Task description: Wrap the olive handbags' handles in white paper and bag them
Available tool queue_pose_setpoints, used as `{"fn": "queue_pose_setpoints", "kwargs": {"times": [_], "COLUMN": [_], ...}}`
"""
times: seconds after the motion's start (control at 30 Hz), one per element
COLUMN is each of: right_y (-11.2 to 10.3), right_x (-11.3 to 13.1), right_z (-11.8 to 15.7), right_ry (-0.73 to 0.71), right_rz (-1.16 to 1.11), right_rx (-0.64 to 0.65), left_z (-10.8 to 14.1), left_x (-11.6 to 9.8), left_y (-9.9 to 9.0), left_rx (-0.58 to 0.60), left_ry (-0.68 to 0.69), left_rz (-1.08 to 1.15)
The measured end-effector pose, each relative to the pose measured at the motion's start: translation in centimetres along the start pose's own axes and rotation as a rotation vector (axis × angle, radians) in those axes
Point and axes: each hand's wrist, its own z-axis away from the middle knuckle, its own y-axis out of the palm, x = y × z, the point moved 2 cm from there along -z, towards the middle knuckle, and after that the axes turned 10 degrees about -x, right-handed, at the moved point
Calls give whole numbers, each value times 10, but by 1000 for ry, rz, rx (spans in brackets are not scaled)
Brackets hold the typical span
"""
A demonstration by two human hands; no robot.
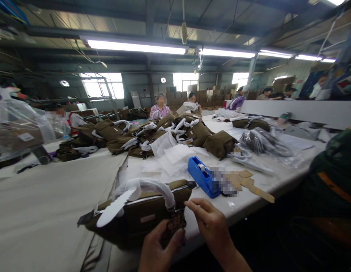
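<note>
An olive-green handbag (130, 217) lies on the table edge in front of me, its metal zipper along the top. White wrapping covers its arched handle (161, 187), and a white strip with a jagged edge (115, 209) hangs over the bag's front. My left hand (161, 243) is closed on a dark patterned tag (177, 220) at the right base of the handle, thumb across its lower part. Just right of the tag, my right hand (211, 223) has thumb and forefinger pinched together; whatever is between those fingertips is too small to make out.
A blue tape dispenser (202, 175) stands behind my right hand, beside brown card pieces (250, 183). White sheets (172, 155) and a heap of olive bags (195, 132) lie further back. Plastic-wrapped bags (263, 141) are at right. Several people sit beyond; a dark sleeve (334, 162) is close at right.
</note>
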Motion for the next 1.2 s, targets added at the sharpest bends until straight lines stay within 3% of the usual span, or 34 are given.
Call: {"fn": "queue_pose_setpoints", "kwargs": {"times": [0.17,0.43,0.5,0.63,0.73,0.97,1.2], "right_y": [-3,2,4,8,6,-3,-6], "right_x": [2,6,6,8,12,19,24], "right_z": [-4,-4,-5,-5,-7,-13,-18], "right_ry": [-57,-78,-78,-90,-112,-182,-222], "right_rz": [13,15,14,13,16,120,188], "right_rx": [5,10,9,17,28,74,78], "left_z": [4,5,3,-7,-17,-21,-18], "left_x": [-1,0,-2,-11,-14,-4,-9], "left_y": [-2,-8,-12,-27,-32,-29,-27], "left_rx": [55,-42,-116,-373,-351,-352,-327], "left_ry": [69,186,246,462,598,498,472], "left_rz": [-17,-118,-169,-319,-388,-325,-319]}}
